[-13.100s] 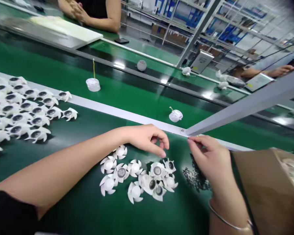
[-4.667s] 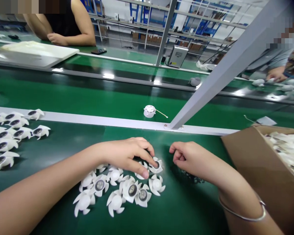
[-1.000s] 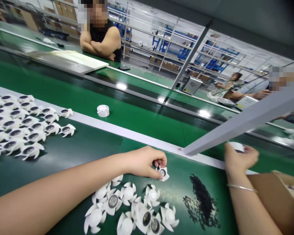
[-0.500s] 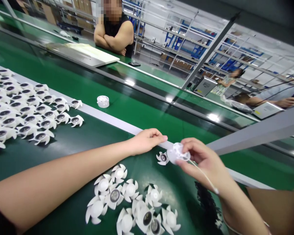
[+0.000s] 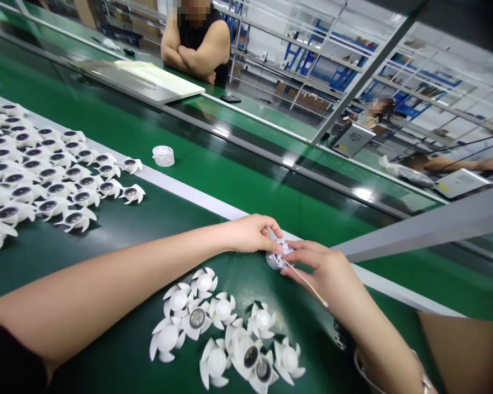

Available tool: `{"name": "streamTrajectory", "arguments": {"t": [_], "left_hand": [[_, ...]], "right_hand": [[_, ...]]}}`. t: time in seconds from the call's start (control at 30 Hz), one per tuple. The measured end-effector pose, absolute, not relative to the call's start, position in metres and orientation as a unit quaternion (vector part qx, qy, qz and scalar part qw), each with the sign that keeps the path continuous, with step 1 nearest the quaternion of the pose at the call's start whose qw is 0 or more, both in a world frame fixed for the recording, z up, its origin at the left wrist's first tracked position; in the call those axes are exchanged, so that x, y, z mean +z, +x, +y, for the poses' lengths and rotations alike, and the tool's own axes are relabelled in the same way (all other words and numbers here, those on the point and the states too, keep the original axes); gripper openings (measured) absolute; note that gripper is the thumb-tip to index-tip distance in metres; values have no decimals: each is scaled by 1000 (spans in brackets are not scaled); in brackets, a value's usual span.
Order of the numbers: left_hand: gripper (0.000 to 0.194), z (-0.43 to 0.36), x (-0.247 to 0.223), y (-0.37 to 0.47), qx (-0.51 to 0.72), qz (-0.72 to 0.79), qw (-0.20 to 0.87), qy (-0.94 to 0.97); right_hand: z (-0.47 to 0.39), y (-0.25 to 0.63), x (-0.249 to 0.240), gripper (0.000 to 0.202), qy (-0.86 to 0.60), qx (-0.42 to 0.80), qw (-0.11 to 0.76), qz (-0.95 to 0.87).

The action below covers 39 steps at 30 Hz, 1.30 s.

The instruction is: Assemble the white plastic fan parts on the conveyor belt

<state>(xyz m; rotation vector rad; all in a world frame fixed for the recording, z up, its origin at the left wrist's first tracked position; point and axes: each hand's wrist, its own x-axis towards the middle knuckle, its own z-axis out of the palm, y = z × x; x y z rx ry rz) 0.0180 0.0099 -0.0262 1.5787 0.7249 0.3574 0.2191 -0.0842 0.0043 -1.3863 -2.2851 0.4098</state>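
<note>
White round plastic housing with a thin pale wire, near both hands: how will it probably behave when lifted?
The white round plastic housing is probably stiff and light: it looks like open, thin-walled plastic. The thin pale wire is likely floppy and may swing, as its far end seems loose. The round side could roll if tipped.

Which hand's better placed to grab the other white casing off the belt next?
Left, likely: the left hand is nearer that casing, while the right hand sits farther away. Both look occupied.

Room over belt (image 5: 238, 175) betw. white housing (image 5: 163, 156) & slanted post (image 5: 419, 231), obstacle R
</note>
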Motion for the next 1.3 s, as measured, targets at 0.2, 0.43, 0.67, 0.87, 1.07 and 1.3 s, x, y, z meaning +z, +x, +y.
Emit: {"name": "streamTrajectory", "arguments": {"t": [0.2, 0.43, 0.67, 0.87, 1.07, 1.3], "left_hand": [[34, 6, -32, 18, 216, 319, 565, 730], [30, -12, 3, 12, 205, 196, 432, 856], [34, -21, 11, 11, -42, 86, 436, 895], [34, -25, 16, 12, -80, 87, 416, 901], [34, -28, 19, 13, -100, 71, 410, 904], [24, -20, 2, 14, -40, 74, 447, 891]], "right_hand": [[-81, 223, 0, 16, -512, 246, 251, -784], [-83, 211, 14, 50, -659, 1, 260, -706], [-140, 247, 27, 18, -691, 115, 313, -641], [-176, 282, 22, 14, -714, 287, 200, -606], [-180, 267, 27, 14, -683, 339, 118, -636], [-178, 254, 20, 18, -672, 293, 86, -675]]}}
